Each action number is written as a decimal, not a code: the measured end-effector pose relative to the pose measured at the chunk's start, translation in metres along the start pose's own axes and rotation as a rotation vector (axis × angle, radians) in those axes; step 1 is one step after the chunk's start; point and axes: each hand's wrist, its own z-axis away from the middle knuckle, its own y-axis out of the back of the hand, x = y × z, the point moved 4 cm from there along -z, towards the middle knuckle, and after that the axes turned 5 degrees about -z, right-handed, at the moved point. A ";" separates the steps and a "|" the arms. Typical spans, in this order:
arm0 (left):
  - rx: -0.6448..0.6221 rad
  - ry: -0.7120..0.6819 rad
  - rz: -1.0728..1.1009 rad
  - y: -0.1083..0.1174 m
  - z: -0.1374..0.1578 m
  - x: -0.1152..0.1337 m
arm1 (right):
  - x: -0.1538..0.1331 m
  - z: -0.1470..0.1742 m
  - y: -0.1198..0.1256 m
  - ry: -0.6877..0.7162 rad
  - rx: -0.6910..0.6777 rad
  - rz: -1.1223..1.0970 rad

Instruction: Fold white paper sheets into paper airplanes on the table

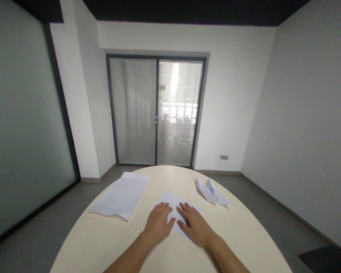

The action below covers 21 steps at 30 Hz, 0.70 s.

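- Far left on the round counter: loose white sheet, laid at a slant, near edge wavy. Neither hand touches it.
- Left forearm: enters at the bottom edge, angles up and inward to the right, wrist low over the counter.
- Left hand: palm down on the left part of the center paper. Fingers close together, slightly bent, pointing away from the wearer; thumb out to the right, toward the other hand. Nothing gripped, hand is open.
- Center paper: white, flat on the counter in front of the wearer, set cornerwise, far corner pointing at the doors. Partly hidden under both hands.
- Right hand: palm down on the right part of the same paper. Fingers a bit spread, pointing forward and left; thumb reaches toward the left thumb, gap between them. Also open, no grip.
- Right forearm: comes in from bottom right, angles up and left.
- Far right: folded paper shape with raised points, beyond the right hand, untouched.
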 end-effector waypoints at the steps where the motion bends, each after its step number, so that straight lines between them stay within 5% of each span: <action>1: 0.000 0.004 -0.002 0.000 0.001 0.001 | 0.001 0.000 0.000 -0.015 0.006 0.002; 21: 0.003 0.052 0.031 -0.005 -0.006 -0.008 | 0.001 -0.003 0.004 0.006 0.086 0.003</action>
